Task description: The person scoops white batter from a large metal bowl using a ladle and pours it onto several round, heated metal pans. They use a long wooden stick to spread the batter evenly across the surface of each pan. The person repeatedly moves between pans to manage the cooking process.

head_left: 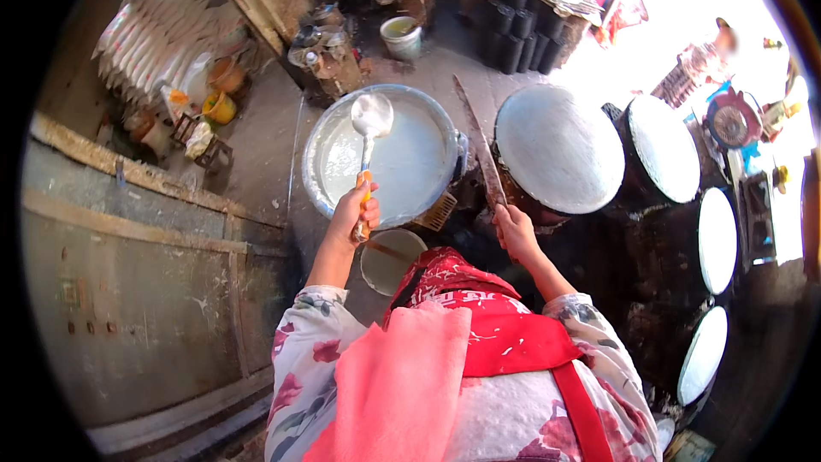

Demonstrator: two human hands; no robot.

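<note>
My left hand is closed around the orange-wrapped handle of a metal ladle. The ladle's shiny round bowl is raised above a wide metal basin holding milky white liquid. My right hand grips one end of a long, thin, flat blade, which looks worn and whitish and points away from me. The blade lies between the basin and a large round surface with a white cover; whether it touches either I cannot tell.
More round white-topped stations curve along my right. A pale bucket stands below the basin, near my apron. Behind are a white bucket and black cylinders. Stacked sacks lie far left; another person is far right.
</note>
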